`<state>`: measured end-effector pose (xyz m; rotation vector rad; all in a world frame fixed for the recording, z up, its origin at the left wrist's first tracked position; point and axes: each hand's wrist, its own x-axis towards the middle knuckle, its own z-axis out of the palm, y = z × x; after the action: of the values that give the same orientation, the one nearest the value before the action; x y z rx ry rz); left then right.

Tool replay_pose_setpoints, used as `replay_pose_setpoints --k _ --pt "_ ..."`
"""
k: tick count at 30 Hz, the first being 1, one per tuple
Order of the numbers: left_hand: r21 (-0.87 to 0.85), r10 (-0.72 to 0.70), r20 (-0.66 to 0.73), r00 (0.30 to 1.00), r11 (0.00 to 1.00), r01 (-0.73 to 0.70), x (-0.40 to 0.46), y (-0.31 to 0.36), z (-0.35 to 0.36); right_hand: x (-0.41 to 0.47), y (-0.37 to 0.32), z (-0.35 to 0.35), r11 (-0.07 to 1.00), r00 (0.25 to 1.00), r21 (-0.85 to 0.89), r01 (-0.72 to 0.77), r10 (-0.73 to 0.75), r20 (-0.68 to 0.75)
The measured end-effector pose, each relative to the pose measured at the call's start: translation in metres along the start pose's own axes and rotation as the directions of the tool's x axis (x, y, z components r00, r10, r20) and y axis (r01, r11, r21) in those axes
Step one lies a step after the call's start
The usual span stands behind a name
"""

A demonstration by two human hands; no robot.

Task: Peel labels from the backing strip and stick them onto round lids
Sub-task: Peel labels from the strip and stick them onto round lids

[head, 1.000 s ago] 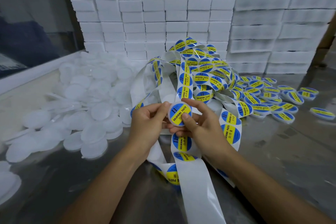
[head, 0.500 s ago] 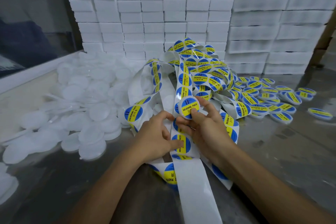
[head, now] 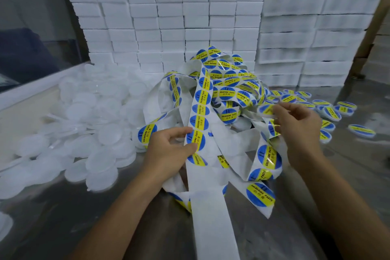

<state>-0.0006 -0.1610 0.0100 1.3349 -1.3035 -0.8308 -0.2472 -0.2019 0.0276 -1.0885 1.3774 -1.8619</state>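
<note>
Labels (head: 197, 141) on the backing strip (head: 211, 213) lie tangled mid-bench (head: 348, 186). Left hand (head: 168, 152) pinches the strip at the lowest full label, thumb on its edge. Right hand (head: 299, 126), right of the strip, has let go of the lid labelled a second ago; its grip is now loosely curled, empty as far as visible. Finished lids (head: 329, 112) lie beyond it, blank lids (head: 84, 133) left of the strip. Judgement: cycle restarting, next peel due.

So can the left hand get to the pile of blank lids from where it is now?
Probably yes. The left hand pinches the backing strip, but the blank lids lie heaped right beside it on its own side, with nothing between; it would only have to let go of the strip.
</note>
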Motion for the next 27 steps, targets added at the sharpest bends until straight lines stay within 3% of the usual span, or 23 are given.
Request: replay_pose_setpoints --k 2,4,6,13,16,18,21,25,27 --pt "0.001 -0.009 0.049 0.999 1.0 0.009 0.0 0.001 0.0 0.015 0.011 -0.011 0.983 0.983 0.037 -0.181 0.182 -0.025" --pt "-0.056 -0.011 0.108 0.994 0.998 0.017 -0.001 0.0 0.001 0.025 0.019 -0.019 0.964 0.964 0.064 -0.257 0.261 -0.058" --pt "-0.124 0.017 0.128 0.992 0.992 -0.001 -0.002 -0.001 0.002 0.029 0.025 -0.023 0.968 0.965 0.046 -0.248 0.251 -0.072" --pt "-0.114 0.03 -0.031 0.999 0.993 -0.033 0.002 -0.005 0.0 0.042 0.033 -0.022 0.942 0.949 0.13 -0.31 0.314 -0.015" --pt "-0.168 0.011 0.072 0.997 0.986 0.001 -0.001 -0.003 -0.001 0.047 0.034 -0.024 0.934 0.934 0.109 -0.34 0.349 -0.073" --pt "-0.196 -0.011 0.189 0.982 0.979 0.049 -0.002 -0.002 -0.001 0.049 0.035 -0.026 0.94 0.921 0.056 -0.336 0.341 -0.189" --pt "-0.184 0.007 0.167 0.986 0.983 0.024 -0.001 -0.002 0.0 0.048 0.036 -0.029 0.953 0.918 0.024 -0.303 0.298 -0.26" --pt "-0.175 0.033 0.065 0.997 0.984 -0.022 0.0 -0.002 -0.001 0.038 0.029 -0.026 0.974 0.955 -0.072 -0.216 0.195 -0.225" --pt "-0.116 0.068 0.032 0.997 0.991 -0.064 0.0 -0.004 0.0 0.028 0.022 -0.02 0.977 0.985 -0.196 -0.083 0.051 -0.162"
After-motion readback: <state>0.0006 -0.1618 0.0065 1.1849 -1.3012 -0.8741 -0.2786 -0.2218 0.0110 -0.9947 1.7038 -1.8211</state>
